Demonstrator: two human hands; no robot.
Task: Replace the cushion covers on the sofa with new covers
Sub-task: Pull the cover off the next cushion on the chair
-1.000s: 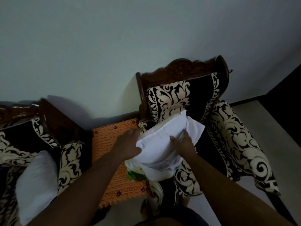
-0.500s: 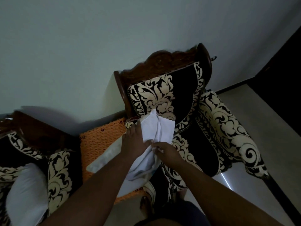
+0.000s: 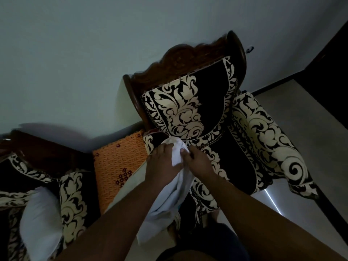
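Hands meet over the front left corner of the black armchair with cream floral upholstery and carved dark wood frame [image 3: 216, 110]. Left hand [image 3: 162, 162] has its fingers curled round the bunched white fabric cushion cover [image 3: 175, 185], gripping it near its upper end. Right hand [image 3: 197, 162] pinches the same cover just beside the left, thumb on the cloth. Cover hangs down from both hands between the forearms, its lower end trailing past the chair's front edge; the top tuft lies against the seat's left corner. Orange woven cloth with small dark flower marks [image 3: 116, 162] covers a low surface just left of the chair. At the lower left edge of the view, a plain white cushion [image 3: 39, 223] rests on a second, matching black-and-cream seat [image 3: 71, 200].
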